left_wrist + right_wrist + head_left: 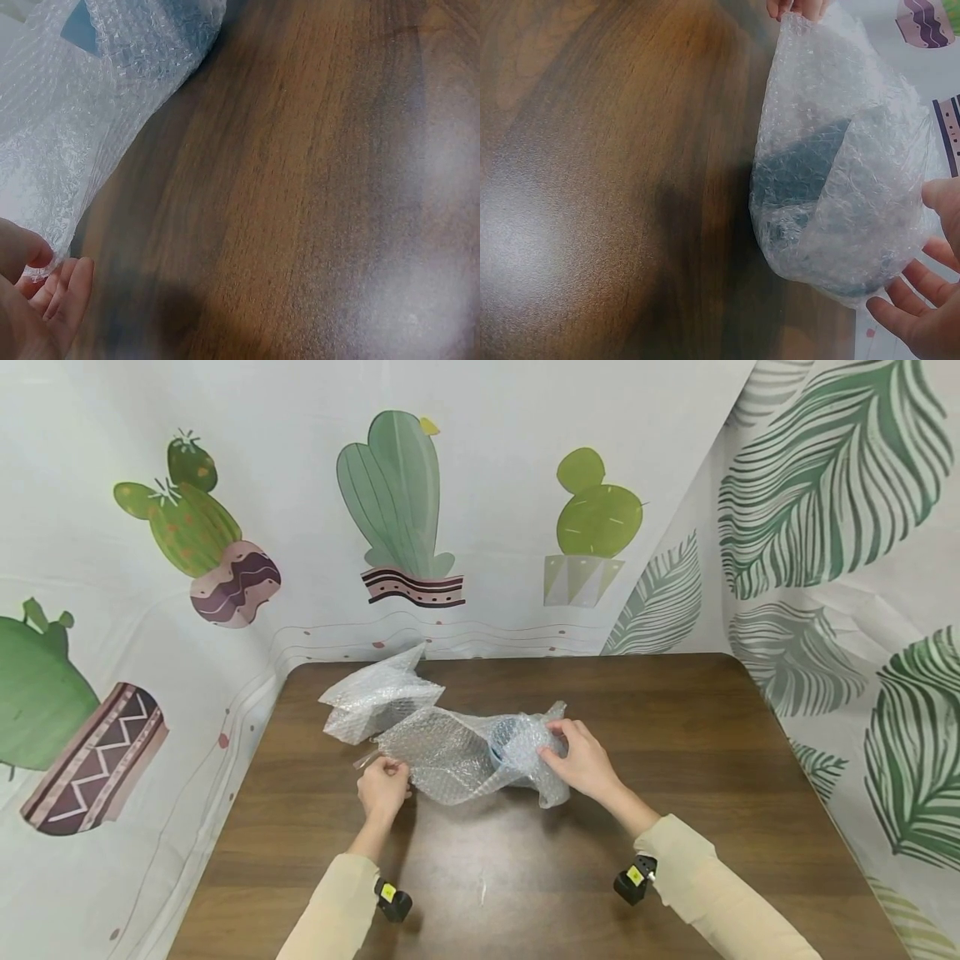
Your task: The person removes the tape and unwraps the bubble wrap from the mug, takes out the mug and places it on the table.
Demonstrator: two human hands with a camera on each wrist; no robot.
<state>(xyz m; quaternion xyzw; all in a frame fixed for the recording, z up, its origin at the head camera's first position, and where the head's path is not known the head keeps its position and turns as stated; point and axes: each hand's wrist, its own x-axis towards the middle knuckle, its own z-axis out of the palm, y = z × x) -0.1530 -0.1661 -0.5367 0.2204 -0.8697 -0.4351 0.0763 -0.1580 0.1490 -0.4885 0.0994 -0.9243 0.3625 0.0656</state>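
A sheet of bubble wrap lies across the middle of the table, partly folded over a blue object with a rounded rim. The plastic blurs that object, so its exact kind cannot be told. My left hand pinches the sheet's near left corner between thumb and fingers, seen closely in the left wrist view. At the other end, my right hand holds the wrapped bundle, thumb on one side and fingers spread on the other. Through the layers in the right wrist view, the blue object looks dark teal.
Another crumpled piece of bubble wrap sits at the back left of the brown wooden table, close to the sheet. Behind the table hangs a cloth printed with cacti and leaves. Each wrist wears a small black camera.
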